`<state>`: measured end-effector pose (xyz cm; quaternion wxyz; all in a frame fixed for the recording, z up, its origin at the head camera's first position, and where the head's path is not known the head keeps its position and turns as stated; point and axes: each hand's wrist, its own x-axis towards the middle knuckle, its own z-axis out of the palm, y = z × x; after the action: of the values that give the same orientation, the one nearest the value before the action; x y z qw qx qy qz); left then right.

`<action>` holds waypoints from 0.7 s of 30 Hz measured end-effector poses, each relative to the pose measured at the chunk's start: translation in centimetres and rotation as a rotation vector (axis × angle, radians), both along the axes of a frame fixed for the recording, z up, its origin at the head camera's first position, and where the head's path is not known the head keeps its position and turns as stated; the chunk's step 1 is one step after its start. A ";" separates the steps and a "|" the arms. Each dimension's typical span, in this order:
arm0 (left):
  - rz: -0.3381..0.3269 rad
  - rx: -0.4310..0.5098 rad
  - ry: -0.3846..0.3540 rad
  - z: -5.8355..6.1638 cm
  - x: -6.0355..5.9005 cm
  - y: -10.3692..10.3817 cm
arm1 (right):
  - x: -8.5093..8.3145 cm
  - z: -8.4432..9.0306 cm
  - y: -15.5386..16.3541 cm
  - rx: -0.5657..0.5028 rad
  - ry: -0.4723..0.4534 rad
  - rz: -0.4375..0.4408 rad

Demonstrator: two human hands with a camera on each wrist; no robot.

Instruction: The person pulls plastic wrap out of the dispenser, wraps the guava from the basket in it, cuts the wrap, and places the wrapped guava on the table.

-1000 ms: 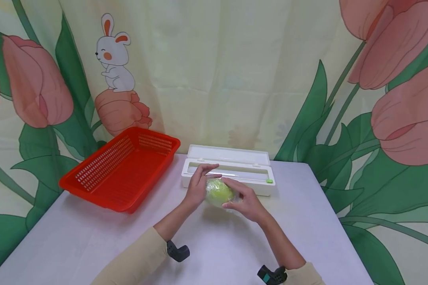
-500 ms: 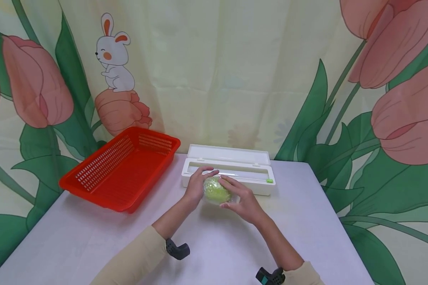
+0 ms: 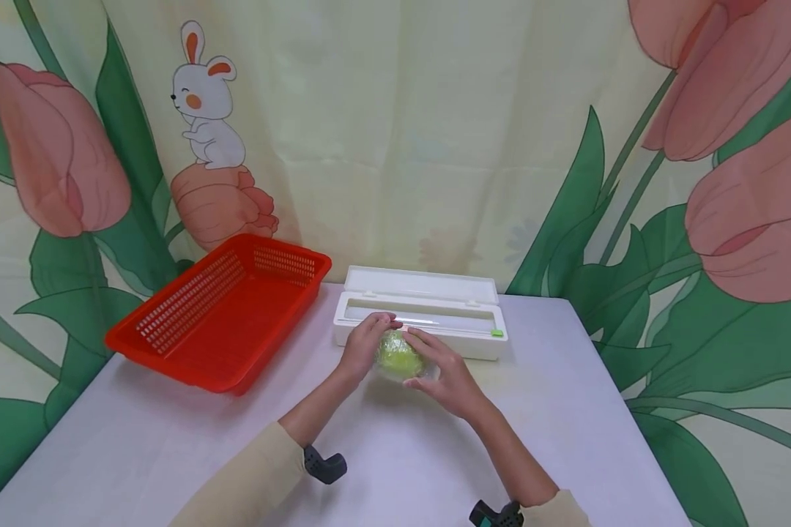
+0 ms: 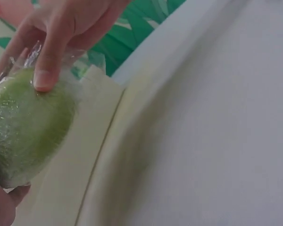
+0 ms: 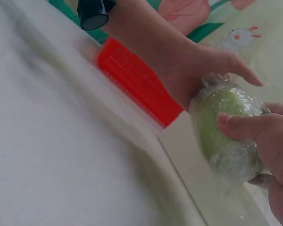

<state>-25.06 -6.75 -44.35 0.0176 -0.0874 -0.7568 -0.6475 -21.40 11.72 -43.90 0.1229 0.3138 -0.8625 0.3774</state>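
Note:
A green, rounded fruit (image 3: 398, 356) wrapped in clear cling film is held between both hands over the table, in front of the white film box. My left hand (image 3: 364, 348) cups its left side, fingers bent over the far top edge. From the right, my right hand (image 3: 450, 377) grips it, thumb low on the near side and fingers across the top. The right wrist view shows the right thumb pressing the wrapped fruit (image 5: 226, 127) and crinkled film bunched near the left hand (image 5: 212, 66). In the left wrist view, loose film puffs out beside the right hand (image 4: 61, 28).
Behind the hands stands a white cling film dispenser (image 3: 428, 344), its lid (image 3: 422, 284) raised and a green slider (image 3: 496, 333) at its right end. A red plastic basket (image 3: 231, 322) sits at the left of the white-covered table (image 3: 402, 454). A printed curtain (image 3: 395, 146) hangs behind.
The wrapped fruit and right hand have shifted slightly left. The left fingers, earlier stretched out beyond the fruit, are now bent closer over its top.

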 end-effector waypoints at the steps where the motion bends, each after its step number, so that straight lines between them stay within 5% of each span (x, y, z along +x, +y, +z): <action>1: -0.005 -0.036 0.039 0.0 0.1 0.0 | 0.0 0.0 0.0 0.002 0.005 -0.002; 4: 0.033 -0.172 0.159 0.0 0.4 0.1 | 0.1 0.3 -0.1 -0.006 -0.002 0.004; 8: 0.110 -0.258 0.214 0.0 0.6 0.3 | 0.3 0.7 -0.3 -0.014 -0.005 0.023; 14: 0.151 -0.266 0.217 0.2 0.7 0.2 | 0.4 0.9 -0.5 0.016 0.000 0.028; 21: 0.061 -0.324 0.138 0.6 0.4 -0.1 | 0.2 0.7 -0.2 0.033 -0.005 0.017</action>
<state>-24.62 -6.84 -43.76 0.0749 -0.1104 -0.8505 -0.5087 -21.17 11.51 -43.24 0.1124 0.3222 -0.8663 0.3649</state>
